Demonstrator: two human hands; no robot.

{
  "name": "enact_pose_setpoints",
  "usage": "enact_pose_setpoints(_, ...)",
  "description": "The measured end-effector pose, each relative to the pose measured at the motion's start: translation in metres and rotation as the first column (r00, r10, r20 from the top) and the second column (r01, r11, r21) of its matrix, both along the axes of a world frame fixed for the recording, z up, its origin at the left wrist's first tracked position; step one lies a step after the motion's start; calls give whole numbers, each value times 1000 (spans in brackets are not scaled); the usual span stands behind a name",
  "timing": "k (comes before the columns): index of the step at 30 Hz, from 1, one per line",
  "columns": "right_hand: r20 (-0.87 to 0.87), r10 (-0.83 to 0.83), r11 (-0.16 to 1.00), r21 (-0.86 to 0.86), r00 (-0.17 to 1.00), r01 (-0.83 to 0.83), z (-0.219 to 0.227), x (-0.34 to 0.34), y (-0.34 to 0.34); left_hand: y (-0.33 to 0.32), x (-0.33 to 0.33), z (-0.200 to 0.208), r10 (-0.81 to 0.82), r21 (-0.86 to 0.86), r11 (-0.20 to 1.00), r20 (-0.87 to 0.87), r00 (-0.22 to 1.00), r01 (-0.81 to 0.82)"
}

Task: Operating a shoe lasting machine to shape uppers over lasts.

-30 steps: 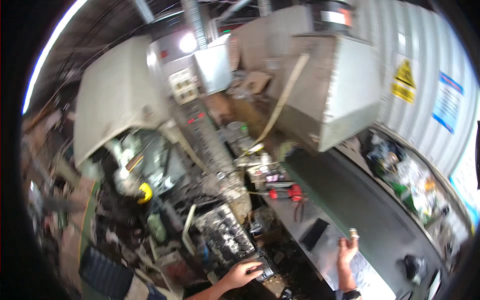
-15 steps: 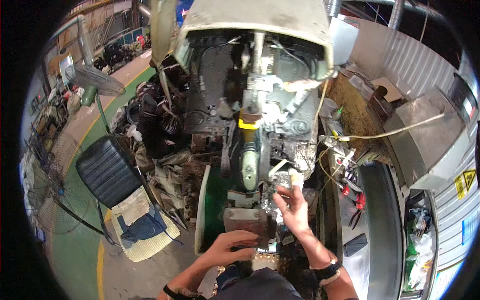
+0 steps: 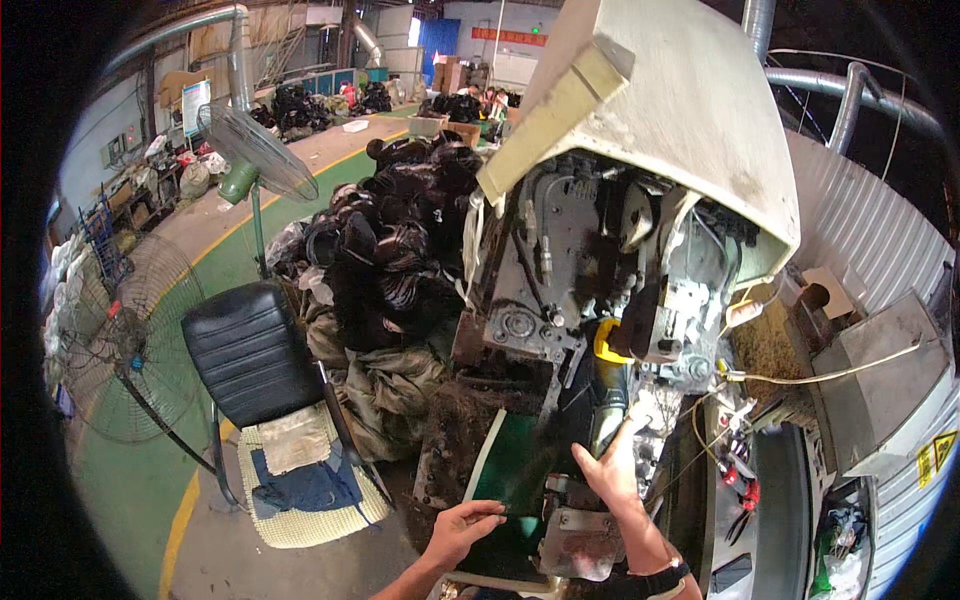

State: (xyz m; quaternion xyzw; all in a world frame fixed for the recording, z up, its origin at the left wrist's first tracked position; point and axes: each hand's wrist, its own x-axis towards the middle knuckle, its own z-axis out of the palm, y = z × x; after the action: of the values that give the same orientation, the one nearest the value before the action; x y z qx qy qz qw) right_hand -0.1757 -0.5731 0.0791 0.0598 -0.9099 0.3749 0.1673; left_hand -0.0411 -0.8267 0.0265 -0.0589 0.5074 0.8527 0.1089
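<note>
A large grimy machine [image 3: 600, 250] with a cream hood stands in front of me, its dark inner works exposed. My left hand [image 3: 462, 528] grips the lower edge of a dark green flat panel [image 3: 520, 470] at the machine's base. My right hand [image 3: 612, 468] is raised with fingers spread, touching the dark upright part [image 3: 608, 400] just below a yellow piece [image 3: 604, 340]. A grey metal bracket [image 3: 572, 542] sits between and below my hands.
A black chair [image 3: 250, 350] with a woven seat mat stands to the left, beside piles of dark bundled material [image 3: 390, 250]. Two standing fans [image 3: 255, 155] are at left. Red-handled pliers [image 3: 745, 495] lie on the bench at right, near a grey box [image 3: 880, 390].
The view has swung left and closer to the machine. My right hand has moved from the small parts up onto the dark upright part; my left hand now holds the green panel's edge.
</note>
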Motion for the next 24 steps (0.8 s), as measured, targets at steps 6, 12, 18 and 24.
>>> enact_pose_setpoints(6,-24,39,999,34,999,-38,-8,-2,-4,-7,-12,-5,22,8,1000,19,1000,-22)
enact_pose_setpoints(12,-51,24,992,-121,998,-30,-30,-13,6,15,-32,6,-65,1,998,-79,995,65)
enact_pose_setpoints(18,374,140,690,-701,917,181,89,53,-2,38,-47,33,-64,-103,993,-102,993,54)
enact_pose_setpoints(24,241,93,982,-180,966,-50,109,182,56,88,-61,70,43,299,952,103,994,-72)
